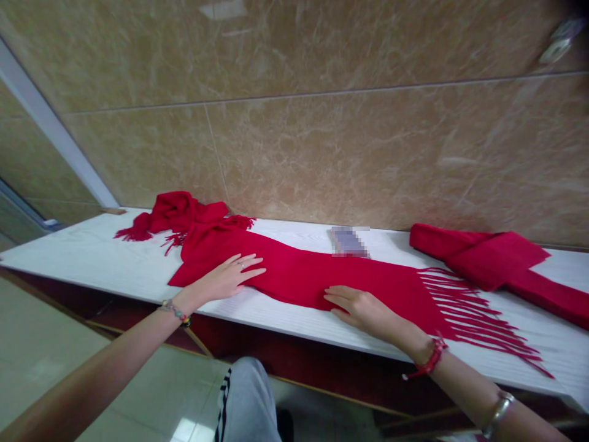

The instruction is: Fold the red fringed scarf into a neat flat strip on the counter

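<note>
A red fringed scarf [304, 273] stretches lengthwise along the white tabletop, its tassels [488, 319] fanned out to the right. My left hand [232, 276] rests on the scarf's left part near the front edge, fingers stretched and apart. Farther right, my right hand [356, 305] lies over the scarf's front edge with its fingers extended. Neither hand grips the cloth. At the scarf's left end the fabric is bunched, close against a crumpled red scarf [184, 212] with tassels.
A folded red cloth [488, 255] lies at the right, with a strip running off the edge of view. Behind the scarf is a small blurred-out flat item [348, 242]. A marble-patterned wall [322, 153] stands along the back. Open shelving [322, 362] shows below the tabletop.
</note>
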